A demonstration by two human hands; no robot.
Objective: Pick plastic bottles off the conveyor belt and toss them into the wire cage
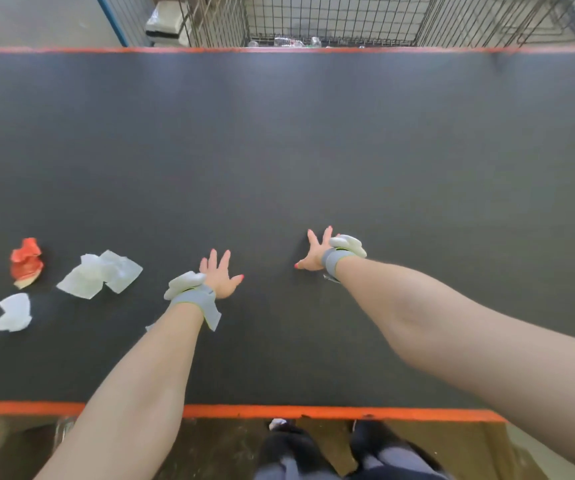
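My left hand (219, 276) hovers over the dark conveyor belt (313, 150) with its fingers spread and nothing in it. My right hand (313, 252) is stretched a little farther out, fingers also apart and empty. Each wrist carries a grey band with a white device. The wire cage (331, 19) stands beyond the belt's far orange edge, and a few clear plastic bottles (289, 42) lie on its floor. No bottle shows on the belt itself.
Left of my left hand lie a crumpled red wrapper (26, 263), a clear plastic sheet (101, 274) and a white scrap (9, 314). An orange strip (313, 412) marks the near belt edge. My legs and feet show below it.
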